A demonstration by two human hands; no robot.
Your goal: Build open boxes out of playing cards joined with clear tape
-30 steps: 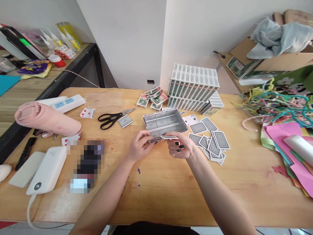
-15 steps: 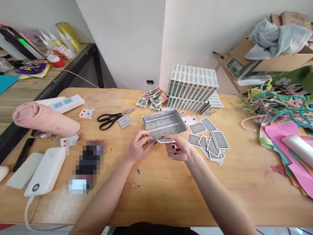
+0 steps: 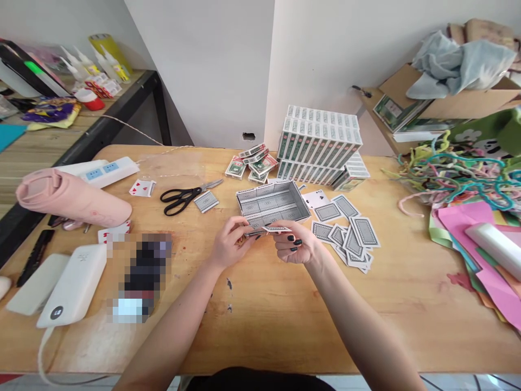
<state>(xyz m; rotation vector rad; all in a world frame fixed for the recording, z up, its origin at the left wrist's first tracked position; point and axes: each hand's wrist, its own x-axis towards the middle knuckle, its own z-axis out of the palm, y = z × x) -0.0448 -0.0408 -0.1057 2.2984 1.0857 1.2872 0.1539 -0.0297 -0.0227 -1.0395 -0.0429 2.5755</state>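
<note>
Card (image 3: 278,229) slightly nearer the box (image 3: 301,200)

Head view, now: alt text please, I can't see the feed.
The left hand and right hand pinch playing cards at the near edge of an open card-patterned box; scissors lie left, loose cards right.

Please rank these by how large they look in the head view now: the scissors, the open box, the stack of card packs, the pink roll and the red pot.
1. Stack of card packs and pink roll: too alike to rank
2. Open box
3. Scissors
4. Red pot
</note>
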